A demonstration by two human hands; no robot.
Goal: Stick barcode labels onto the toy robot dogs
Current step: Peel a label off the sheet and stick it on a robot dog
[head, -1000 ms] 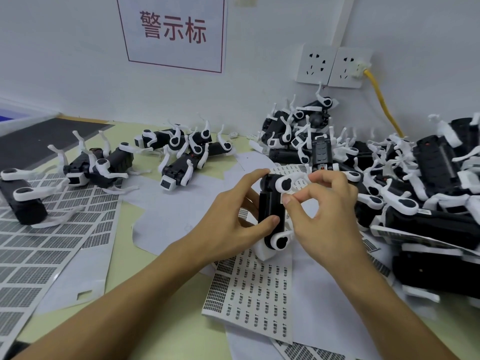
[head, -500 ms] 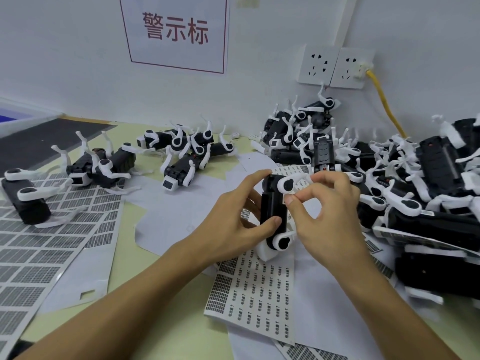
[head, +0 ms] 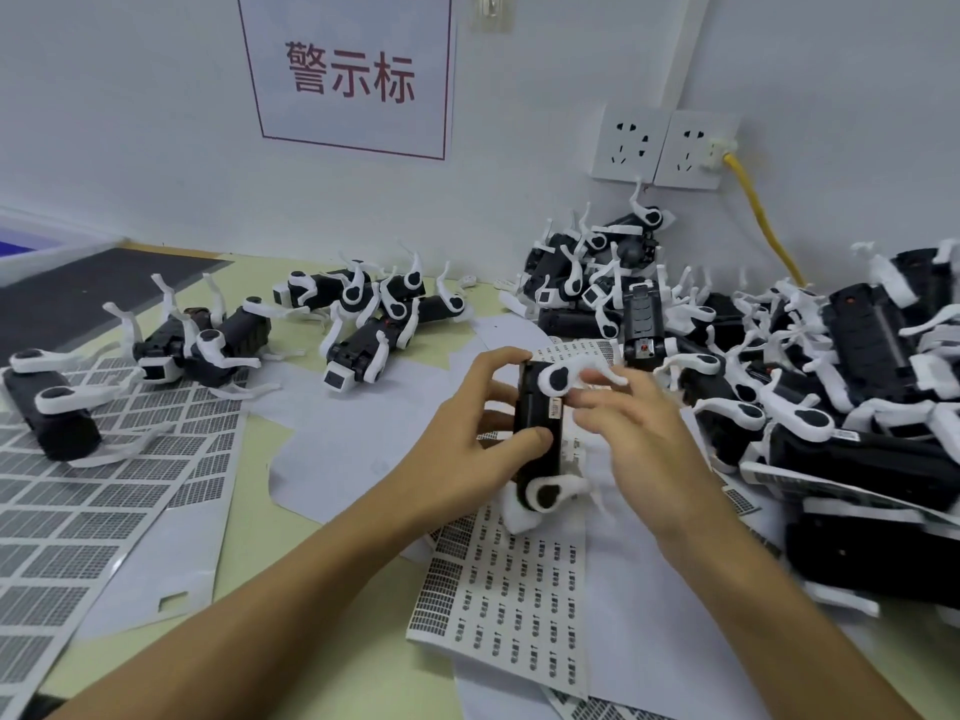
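Note:
A black toy robot dog (head: 540,433) with white legs stands on end at the table's centre. My left hand (head: 478,433) grips its body, thumb on the front and fingers behind. A small white barcode label (head: 555,409) lies on the dog's right side. My right hand (head: 631,433) is just right of the dog, fingers blurred and spread near the label; contact is unclear. A sheet of barcode labels (head: 514,584) lies below the dog.
A big pile of robot dogs (head: 831,366) fills the right side up to the wall. Several more dogs (head: 363,314) lie at the back left. Sheets of small grey stickers (head: 67,506) cover the left. A yellow cable (head: 763,226) hangs from wall sockets.
My right hand has stopped pinching at the dog's upper side; its fingers have spread and dropped lower. A label now shows on the dog's side. The left hand keeps its grip.

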